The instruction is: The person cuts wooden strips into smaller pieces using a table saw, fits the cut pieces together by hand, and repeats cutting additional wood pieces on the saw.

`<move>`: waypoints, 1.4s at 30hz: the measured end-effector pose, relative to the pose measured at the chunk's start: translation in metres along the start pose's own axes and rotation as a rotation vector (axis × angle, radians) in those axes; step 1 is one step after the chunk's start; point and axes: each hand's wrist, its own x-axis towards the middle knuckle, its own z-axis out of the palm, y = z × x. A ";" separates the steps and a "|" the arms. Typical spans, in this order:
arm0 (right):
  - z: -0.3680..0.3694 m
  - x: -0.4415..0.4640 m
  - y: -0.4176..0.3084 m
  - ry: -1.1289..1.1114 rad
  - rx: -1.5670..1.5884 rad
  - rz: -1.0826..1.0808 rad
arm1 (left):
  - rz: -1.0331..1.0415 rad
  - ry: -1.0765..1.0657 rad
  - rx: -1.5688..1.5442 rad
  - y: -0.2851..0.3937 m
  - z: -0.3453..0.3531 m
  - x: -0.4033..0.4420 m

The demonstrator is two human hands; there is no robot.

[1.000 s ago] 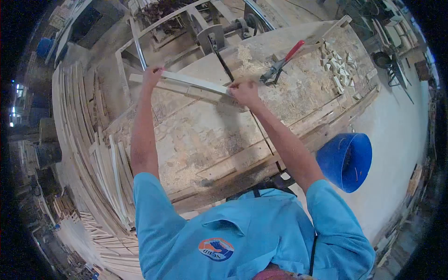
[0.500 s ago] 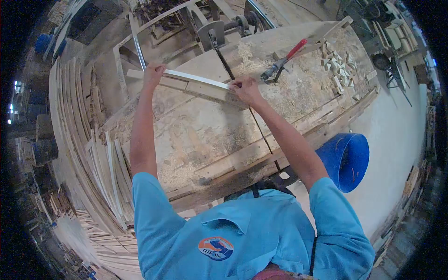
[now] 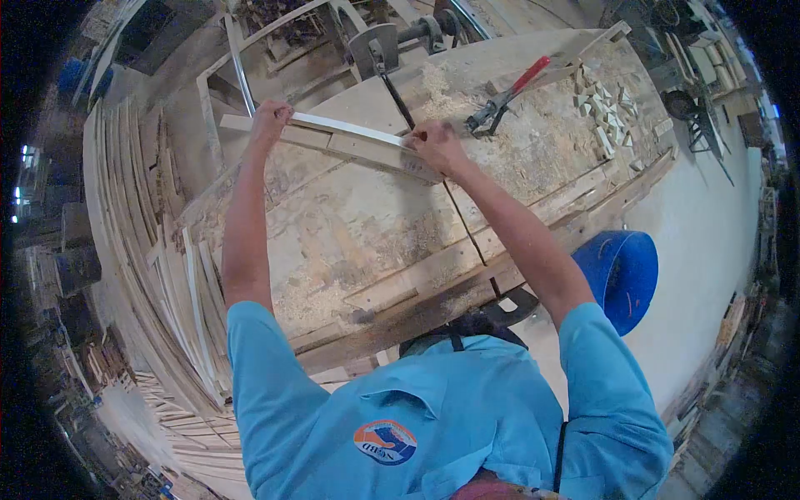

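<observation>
A pale wooden strip (image 3: 350, 129) lies slantwise over the workbench (image 3: 333, 225), between my two hands. My left hand (image 3: 271, 123) is closed around its far left part. Close to the other end, my right hand (image 3: 439, 148) pinches the strip with thumb and fingers. Directly below and along the strip is a longer wooden piece (image 3: 379, 160) with a joint line in it. A dark narrow slot (image 3: 465, 223) crosses the bench top and passes under the right end of these pieces. Beyond my right hand lies a toggle clamp with a red handle (image 3: 531, 73).
Small wood offcuts (image 3: 611, 115) are heaped on the bench's right side, with sawdust (image 3: 435, 83) around. A blue barrel (image 3: 621, 279) stands by the near right edge. Long wooden strips (image 3: 125, 217) are stacked at left. A metal machine part (image 3: 373, 52) is at the far edge.
The view has shifted slightly, so the bench sits a little higher in it. Both hands keep their grip on the strip, with no clear movement against the bench.
</observation>
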 end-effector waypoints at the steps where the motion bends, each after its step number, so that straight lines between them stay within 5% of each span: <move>1: 0.001 0.001 0.002 0.005 -0.021 -0.024 | 0.000 0.013 0.015 0.002 0.000 0.000; 7: -0.005 -0.001 -0.013 -0.116 0.006 0.169 | 0.028 0.126 -0.019 -0.005 0.012 -0.003; 13: -0.006 -0.005 0.012 -0.105 -0.128 -0.041 | -0.026 0.046 -0.015 0.017 0.021 -0.003; 17: -0.020 -0.014 0.015 -0.124 -0.038 0.053 | -0.069 0.056 -0.097 0.022 0.031 -0.007; 20: -0.019 -0.018 0.018 -0.084 -0.020 0.052 | 0.214 0.173 0.246 0.045 0.034 -0.010; 22: -0.033 -0.029 0.010 -0.043 -0.044 0.012 | 0.187 0.119 0.098 0.077 0.056 -0.015; 25: -0.071 -0.067 -0.007 0.299 0.096 -0.027 | 0.292 -0.039 -0.024 0.140 0.087 -0.032; 28: -0.107 -0.084 0.039 0.477 0.156 0.255 | 0.041 -0.239 -0.226 0.221 0.079 -0.054; 31: -0.174 -0.040 0.020 0.640 0.161 0.319 | 0.132 -0.300 -0.163 0.232 0.092 -0.054; 36: -0.208 0.034 -0.013 0.711 0.241 0.083 | 0.180 -0.322 -0.106 0.233 0.094 -0.051; 39: -0.212 0.055 0.021 0.634 -0.015 0.113 | 0.213 -0.350 -0.090 0.231 0.098 -0.047; 42: -0.212 0.078 0.071 0.599 0.082 0.211 | 0.177 -0.417 -0.089 0.240 0.089 -0.046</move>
